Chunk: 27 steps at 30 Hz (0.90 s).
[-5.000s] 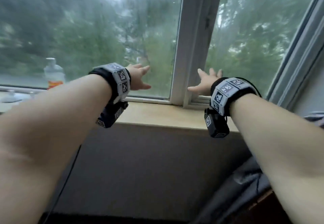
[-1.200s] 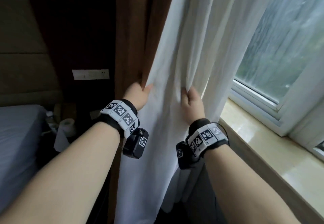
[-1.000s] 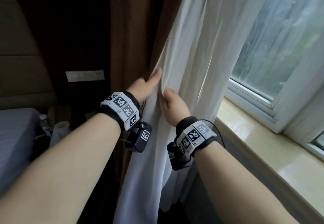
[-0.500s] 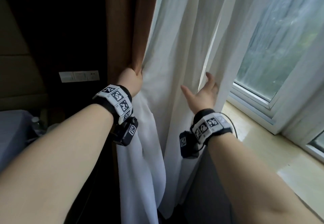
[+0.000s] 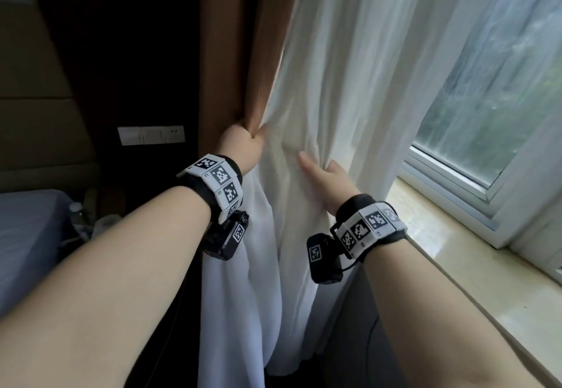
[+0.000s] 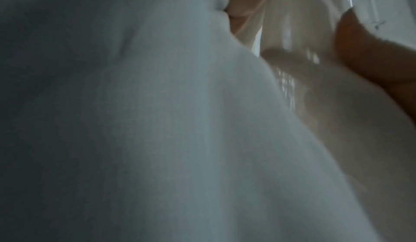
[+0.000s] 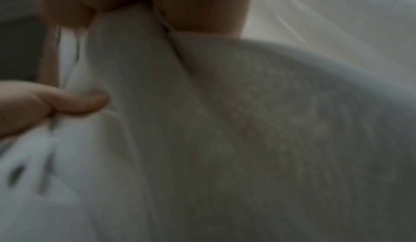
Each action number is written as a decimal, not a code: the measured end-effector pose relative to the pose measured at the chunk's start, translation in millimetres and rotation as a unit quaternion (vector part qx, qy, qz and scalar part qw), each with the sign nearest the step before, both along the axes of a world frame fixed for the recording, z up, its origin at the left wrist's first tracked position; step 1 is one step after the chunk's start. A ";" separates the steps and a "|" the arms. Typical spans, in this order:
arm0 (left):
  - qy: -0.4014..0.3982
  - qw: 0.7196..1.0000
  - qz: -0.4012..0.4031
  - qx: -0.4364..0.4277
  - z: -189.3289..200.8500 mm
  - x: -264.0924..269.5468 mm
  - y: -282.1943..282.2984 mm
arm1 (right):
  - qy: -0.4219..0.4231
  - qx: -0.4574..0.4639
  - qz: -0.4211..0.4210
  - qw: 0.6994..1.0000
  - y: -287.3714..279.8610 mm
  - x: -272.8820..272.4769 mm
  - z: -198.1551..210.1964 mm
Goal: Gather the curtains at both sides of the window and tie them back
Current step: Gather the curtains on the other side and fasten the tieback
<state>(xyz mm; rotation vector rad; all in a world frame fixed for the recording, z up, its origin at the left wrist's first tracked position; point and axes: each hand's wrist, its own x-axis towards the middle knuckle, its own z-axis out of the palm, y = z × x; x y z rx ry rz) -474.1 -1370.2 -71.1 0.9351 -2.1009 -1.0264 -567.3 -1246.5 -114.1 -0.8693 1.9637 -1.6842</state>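
A white sheer curtain (image 5: 349,89) hangs at the left side of the window, with a brown heavy curtain (image 5: 231,53) behind its left edge. My left hand (image 5: 243,147) grips the bunched left edge of the sheer where it meets the brown curtain. My right hand (image 5: 322,174) grips a gathered fold of the sheer a little to the right, thumb on the front and fingers behind the cloth. White curtain cloth (image 6: 180,121) fills the left wrist view. In the right wrist view my thumb (image 7: 74,101) presses on the sheer (image 7: 225,130).
A pale stone window sill (image 5: 456,266) runs along the right under the white window frame (image 5: 450,174). A dark wall with a white switch plate (image 5: 151,134) stands on the left, and a grey bed (image 5: 27,235) lies at the lower left.
Half a second ago my right hand was open beside the sheer; now it has closed on a fold and pulled it left towards my left hand, which keeps its hold.
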 end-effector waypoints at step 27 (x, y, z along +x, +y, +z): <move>-0.052 0.979 -0.125 0.150 14.6 3.2 22.4 | 0.230 0.195 0.120 0.946 -17.9 28.1 19.9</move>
